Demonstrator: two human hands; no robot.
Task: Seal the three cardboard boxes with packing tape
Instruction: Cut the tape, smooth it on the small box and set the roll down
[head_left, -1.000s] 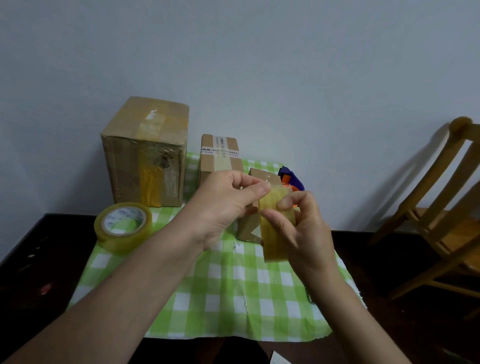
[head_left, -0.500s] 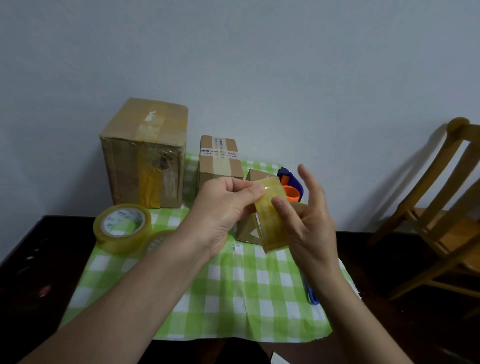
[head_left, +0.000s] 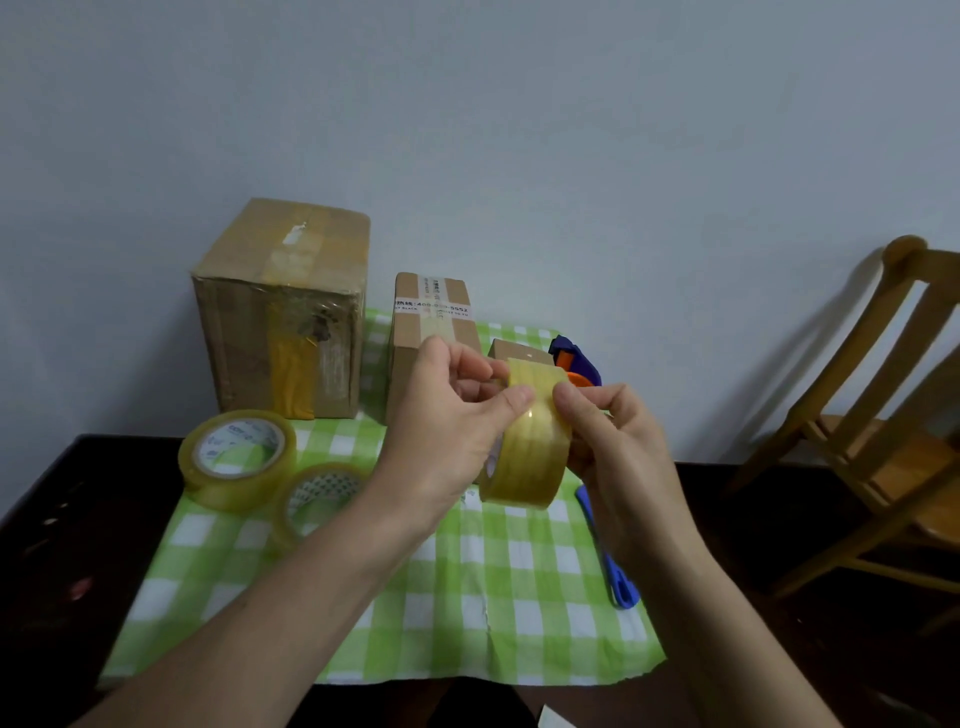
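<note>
Held up over the middle of the surface: a roll of yellowish clear packing tape (head_left: 527, 452), gripped from both sides. Left hand (head_left: 447, 415) closed on the roll's left face, thumb pressed on the outer band; right hand (head_left: 608, 441) with its grip narrow, fingertips (head_left: 566, 402) pinching at the tape's top edge. Glossy, banded surface on the roll, free end not clearly told.

Behind, against the wall: a large cardboard box (head_left: 280, 312) with worn yellow tape down its front, a medium cardboard box (head_left: 431, 322) with a printed strip across the top, and a small cardboard box (head_left: 517, 351) — mostly hidden by the hands.

Dark surface (head_left: 78, 519) under a green-and-white checked cloth (head_left: 467, 597); plain pale wall (head_left: 519, 130); a wooden chair (head_left: 883, 415) at the right.

Left on the cloth: a large tape roll (head_left: 238, 460) standing tilted, and a smaller tape roll (head_left: 317, 496) just beside it, partly behind the left forearm. Blue-and-orange tape dispenser (head_left: 576, 364) behind the right hand; blue-handled scissors (head_left: 615, 571) near the right wrist — blades hidden.
</note>
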